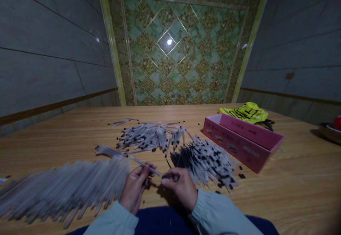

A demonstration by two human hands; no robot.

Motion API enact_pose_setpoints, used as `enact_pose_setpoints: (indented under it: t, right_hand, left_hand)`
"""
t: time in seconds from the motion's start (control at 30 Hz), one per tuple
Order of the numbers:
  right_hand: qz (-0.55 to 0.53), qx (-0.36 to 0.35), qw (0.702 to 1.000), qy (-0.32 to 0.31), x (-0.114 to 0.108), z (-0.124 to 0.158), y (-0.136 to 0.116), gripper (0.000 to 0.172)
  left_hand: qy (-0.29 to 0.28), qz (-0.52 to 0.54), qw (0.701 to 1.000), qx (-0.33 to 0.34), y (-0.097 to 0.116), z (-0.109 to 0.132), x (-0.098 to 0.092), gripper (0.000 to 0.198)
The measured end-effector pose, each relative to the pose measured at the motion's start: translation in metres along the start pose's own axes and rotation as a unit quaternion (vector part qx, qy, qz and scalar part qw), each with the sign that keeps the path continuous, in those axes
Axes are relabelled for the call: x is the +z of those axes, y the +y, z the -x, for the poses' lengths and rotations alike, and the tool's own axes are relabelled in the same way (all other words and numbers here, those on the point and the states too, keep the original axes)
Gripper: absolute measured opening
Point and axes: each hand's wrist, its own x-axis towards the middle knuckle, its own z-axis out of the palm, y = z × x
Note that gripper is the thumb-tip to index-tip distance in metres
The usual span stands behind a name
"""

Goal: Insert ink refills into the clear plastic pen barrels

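Observation:
My left hand [137, 185] is closed around a thin translucent tube [139, 161] that slants down to the right. At the tube's lower right end my right hand [179, 185] is pinched; a small dark piece seems to be at its fingertips, too small to make out. Left of my hands lies a large pile of clear tubes [69, 188]. Dark-tipped tubes [144, 135] lie in a heap beyond the hands. To the right is a pile of thin sticks with black and whitish parts [206, 160].
An open pink box [237, 142] stands at the right, with a yellow bag [246, 112] behind it. Small black caps [242, 176] are scattered on the wooden table [301, 181]. A bowl [330, 132] holding something red sits at the far right edge.

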Motion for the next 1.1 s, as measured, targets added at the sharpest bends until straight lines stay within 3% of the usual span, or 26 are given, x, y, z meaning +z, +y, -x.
enact_pose_setpoints:
  t: [0.1,0.27,0.47,0.63,0.7,0.77,0.83,0.9,0.97,1.0,1.03,1.1]
  right_hand:
    - [0.021,-0.010,0.999,0.023,-0.001,0.001,-0.003,0.018]
    - [-0.132,0.115,0.983,-0.061,0.002,-0.002,0.005,0.016]
    - [-0.201,0.143,0.966,-0.070,0.003,-0.001,0.007,0.019]
    - [-0.201,0.245,0.928,-0.196,0.001,-0.001,0.005,0.031]
    - [-0.184,0.222,0.935,-0.208,0.000,-0.001,0.007,0.038]
    - [-0.133,0.174,0.955,-0.202,-0.003,-0.002,0.006,0.037]
    - [-0.054,0.147,0.959,-0.238,-0.010,-0.003,0.000,0.028]
    - [0.041,0.136,0.934,-0.328,-0.021,-0.002,-0.016,0.021]
    - [0.138,0.121,0.887,-0.423,-0.036,-0.001,-0.040,0.016]
    - [0.183,0.100,0.874,-0.438,-0.044,-0.001,-0.054,0.017]
    - [0.246,0.080,0.863,-0.433,-0.052,-0.001,-0.067,0.018]
    - [0.394,0.028,0.854,-0.340,-0.067,-0.004,-0.089,0.022]
  left_hand:
    - [0.008,0.010,1.000,0.006,0.001,-0.001,-0.002,0.032]
    - [0.029,0.049,0.998,0.029,0.002,-0.004,-0.004,0.033]
    - [0.054,0.100,0.991,0.065,0.003,-0.008,-0.008,0.035]
    - [0.050,0.095,0.991,0.074,0.003,-0.008,-0.007,0.030]
    - [0.042,0.086,0.993,0.070,0.003,-0.007,-0.006,0.030]
    - [0.036,0.077,0.994,0.066,0.003,-0.007,-0.006,0.031]
    - [0.039,0.073,0.995,0.063,0.003,-0.008,-0.006,0.031]
    - [0.051,0.072,0.994,0.063,0.003,-0.009,-0.009,0.032]
    - [0.065,0.071,0.994,0.061,0.002,-0.011,-0.012,0.033]
    - [0.069,0.069,0.993,0.061,0.002,-0.011,-0.013,0.034]
    - [0.071,0.065,0.994,0.060,0.001,-0.012,-0.014,0.035]
    - [0.067,0.050,0.995,0.061,0.001,-0.012,-0.013,0.037]
